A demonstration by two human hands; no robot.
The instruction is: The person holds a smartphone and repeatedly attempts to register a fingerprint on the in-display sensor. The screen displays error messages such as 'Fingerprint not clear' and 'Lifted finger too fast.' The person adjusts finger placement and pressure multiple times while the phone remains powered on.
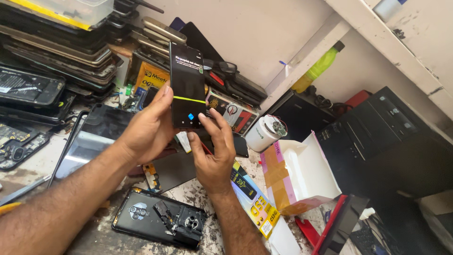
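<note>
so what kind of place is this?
Likely a phone repair bench: stacks of old phones at the back, an opened phone with its cover off, and a lit phone held in the left hand.

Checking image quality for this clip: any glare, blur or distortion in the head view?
Head view: sharp overall; daylight glare on the tablet glass; the lit phone held by the left hand and right hand is readable, with a yellow line across it; the edges bend slightly.
</note>
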